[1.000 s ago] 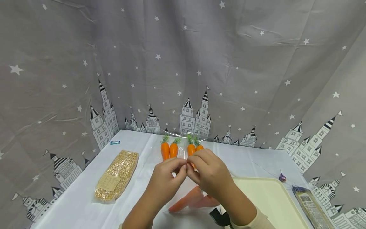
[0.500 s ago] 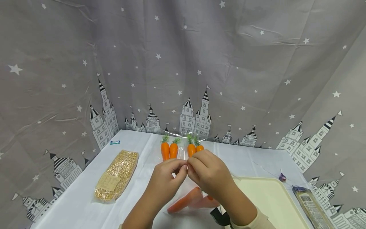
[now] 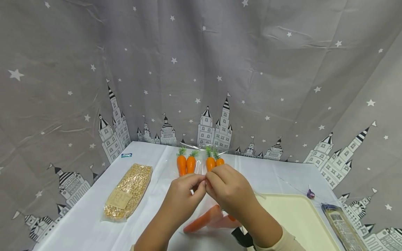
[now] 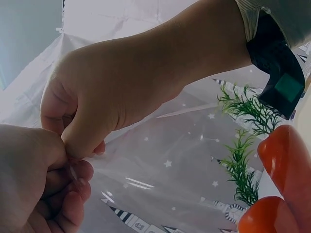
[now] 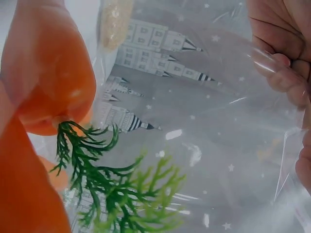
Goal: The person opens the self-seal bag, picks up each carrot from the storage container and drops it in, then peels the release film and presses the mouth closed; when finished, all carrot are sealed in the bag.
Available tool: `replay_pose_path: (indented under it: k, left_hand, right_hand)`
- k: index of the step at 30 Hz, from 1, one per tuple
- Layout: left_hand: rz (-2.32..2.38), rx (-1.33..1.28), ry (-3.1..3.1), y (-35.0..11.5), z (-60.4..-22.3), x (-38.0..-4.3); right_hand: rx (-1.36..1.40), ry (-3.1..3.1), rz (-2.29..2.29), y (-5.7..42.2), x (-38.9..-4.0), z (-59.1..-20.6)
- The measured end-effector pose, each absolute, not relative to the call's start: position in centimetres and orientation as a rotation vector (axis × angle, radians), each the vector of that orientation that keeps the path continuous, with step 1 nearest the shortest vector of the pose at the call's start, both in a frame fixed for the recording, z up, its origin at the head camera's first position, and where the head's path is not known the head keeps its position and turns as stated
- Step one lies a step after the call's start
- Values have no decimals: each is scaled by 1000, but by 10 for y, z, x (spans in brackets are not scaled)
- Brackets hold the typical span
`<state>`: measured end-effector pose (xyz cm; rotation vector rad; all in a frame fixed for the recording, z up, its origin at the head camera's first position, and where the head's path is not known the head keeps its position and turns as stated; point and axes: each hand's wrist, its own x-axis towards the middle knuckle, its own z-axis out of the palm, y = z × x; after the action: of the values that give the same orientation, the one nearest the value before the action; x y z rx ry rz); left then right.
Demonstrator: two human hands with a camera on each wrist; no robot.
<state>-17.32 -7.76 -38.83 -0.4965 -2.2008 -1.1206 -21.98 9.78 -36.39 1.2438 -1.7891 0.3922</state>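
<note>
Left hand and right hand meet at the fingertips in the middle of the head view. Between them they pinch the edge of a clear plastic bag. Inside its lower part lie orange carrots with green leafy tops, partly hidden by the right forearm. In the left wrist view, thumbs and fingers press together on the film at the left side. Castle and star prints show through the film in the right wrist view.
Beyond the hands lie more carrots in clear bags. A bag of yellow kernels lies left, with a small blue packet behind it. Rightward are a cream tray, a purple wrapped item and a long packet.
Both hands stay together at nearly the same spot, with slight finger movement. The carrots beneath shift very slightly to the left.
</note>
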Motion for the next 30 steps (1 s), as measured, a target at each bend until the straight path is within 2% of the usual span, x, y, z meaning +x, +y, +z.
replay_pose_path:
  k: [17, 30]
  left_hand:
    - [-1060, -469, -2283, -78, -385, -171]
    - [-1154, -422, -2220, -80, -390, -173]
  right_hand:
    - [1176, -1817, 486, 100, -222, -369]
    - [940, -1778, 734, 99, -224, -375]
